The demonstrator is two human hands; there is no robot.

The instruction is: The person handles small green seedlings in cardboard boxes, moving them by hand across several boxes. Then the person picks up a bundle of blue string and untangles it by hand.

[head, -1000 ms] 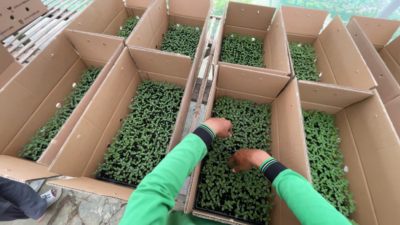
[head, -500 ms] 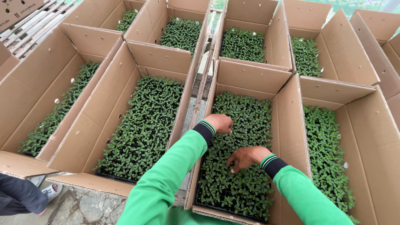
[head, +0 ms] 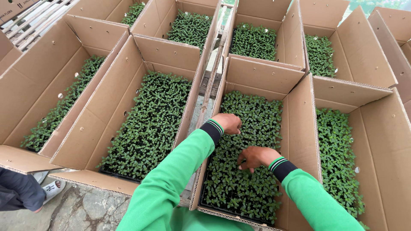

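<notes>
Seedlings [head: 248, 141] fill a black tray sitting at the bottom of the open cardboard box [head: 265, 77] right below the person, and both hands are down among them. The left hand [head: 229, 123] rests near the box's left wall, fingers curled inward over the leaves; whether they pinch a plant I cannot tell. The right hand [head: 256, 156] sits closer to the box's middle, fingers bent down into the foliage as if picking at one small plant, though the fingertips are hidden by leaves. Judging by this, the step in hand is sorting or tidying the young plants within the tray. Any next move there would call for a light, precise touch, since the stems are packed tight. To the left of that box stands another box [head: 167, 53] of the same greenery, and a shoe [head: 53, 190] shows on the stone floor beyond it.
</notes>
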